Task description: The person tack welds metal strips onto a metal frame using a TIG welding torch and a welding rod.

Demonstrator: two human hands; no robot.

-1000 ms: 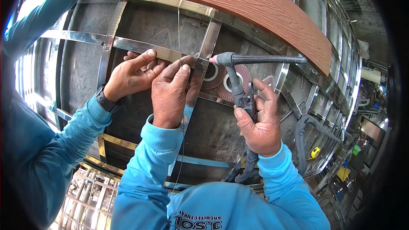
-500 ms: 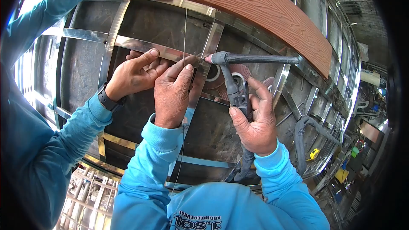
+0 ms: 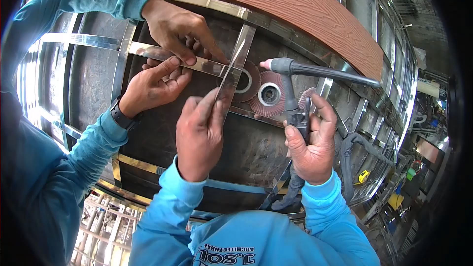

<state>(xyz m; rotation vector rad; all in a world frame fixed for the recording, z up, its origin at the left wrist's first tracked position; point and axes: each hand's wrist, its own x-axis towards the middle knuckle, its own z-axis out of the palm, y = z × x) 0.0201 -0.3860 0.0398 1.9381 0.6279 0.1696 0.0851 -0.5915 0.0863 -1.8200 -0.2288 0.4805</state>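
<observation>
My right hand grips a TIG welding torch, its pink nozzle a little right of the crossing of two shiny metal bars. Its long black back cap points right. In my left hand, thumb and fingers pinch a thin metal filler rod that slants up toward that crossing. A co-worker's hand reaches in from above, index finger extended to the joint. The co-worker's other hand is at the underside of the horizontal flat bar.
Abrasive flap discs lie below the torch. A brown wood-grain plank crosses the top of the metal frame. On the right are a grey-sleeved cable and a yellow tape measure.
The torch has moved right, away from the joint. My left hand is lower, and the rod has changed its slant. A co-worker's second hand has come in from above.
</observation>
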